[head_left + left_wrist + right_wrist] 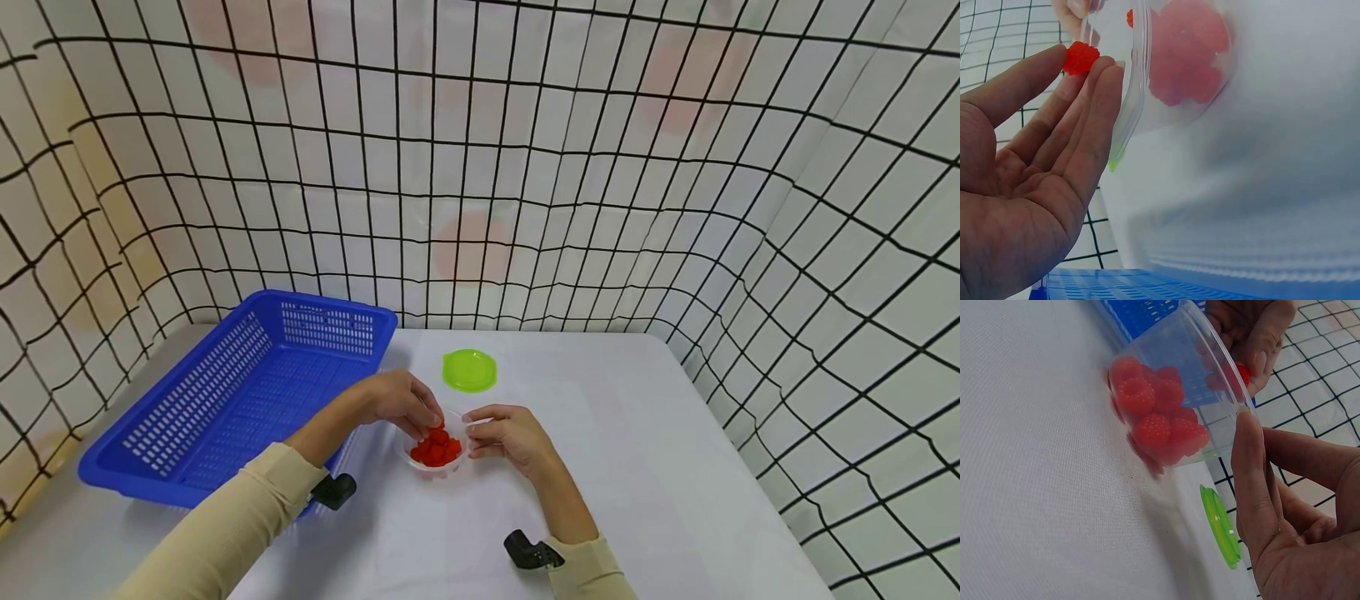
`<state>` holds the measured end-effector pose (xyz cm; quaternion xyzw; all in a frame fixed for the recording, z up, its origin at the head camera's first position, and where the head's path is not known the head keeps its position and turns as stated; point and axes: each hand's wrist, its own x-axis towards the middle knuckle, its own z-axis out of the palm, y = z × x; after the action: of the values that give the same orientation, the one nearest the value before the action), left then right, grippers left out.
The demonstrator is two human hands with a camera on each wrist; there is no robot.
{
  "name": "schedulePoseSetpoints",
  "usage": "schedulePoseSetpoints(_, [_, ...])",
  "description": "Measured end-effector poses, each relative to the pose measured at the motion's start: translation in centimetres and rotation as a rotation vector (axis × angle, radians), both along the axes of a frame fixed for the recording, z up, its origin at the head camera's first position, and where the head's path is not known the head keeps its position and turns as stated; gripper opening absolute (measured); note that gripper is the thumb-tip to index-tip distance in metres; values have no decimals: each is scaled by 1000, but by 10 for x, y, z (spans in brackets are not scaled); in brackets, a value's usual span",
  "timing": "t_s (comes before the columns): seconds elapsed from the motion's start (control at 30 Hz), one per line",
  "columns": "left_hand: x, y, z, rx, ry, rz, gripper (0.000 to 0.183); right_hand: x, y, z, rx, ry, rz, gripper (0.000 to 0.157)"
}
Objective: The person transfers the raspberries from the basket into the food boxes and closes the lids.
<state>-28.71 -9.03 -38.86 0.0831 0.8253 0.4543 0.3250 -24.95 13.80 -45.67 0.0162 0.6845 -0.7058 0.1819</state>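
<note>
A clear round plastic tub point(432, 475) stands upright on the white tabletop, with several red raspberries point(437, 452) inside. Over its left rim, my left hand point(396, 400) pinches one raspberry point(1082, 58) between thumb and fingertips; the left wrist view shows the palm hollow behind it. On the opposite side, my right hand point(513, 437) holds the tub at its rim, thumb and fingertips against the edge in the right wrist view. Just behind the tub lies a bright green lid point(470, 371), flat on the table.
A large blue plastic basket point(277, 396) with slotted sides sits to the left, close to my left forearm. Black grid netting point(525, 200) over white sheeting surrounds the table point(615, 450) at the back and both sides.
</note>
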Motion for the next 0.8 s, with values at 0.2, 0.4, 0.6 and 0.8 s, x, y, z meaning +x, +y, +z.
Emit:
schedulePoseSetpoints(0.2, [1, 0, -2, 7, 7, 10, 19, 0, 0, 0, -1, 0, -2, 30])
schedulePoseSetpoints(0.4, [2, -1, -2, -3, 11, 10, 20, 1, 0, 1, -1, 0, 3, 30])
schedulePoseSetpoints(0.6, [2, -1, -2, 3, 7, 19, 23, 0, 0, -1, -7, 13, 8, 30])
schedulePoseSetpoints(0.8, [3, -1, -4, 13, 2, 46, 24, -1, 0, -2, -4, 0, 6, 29])
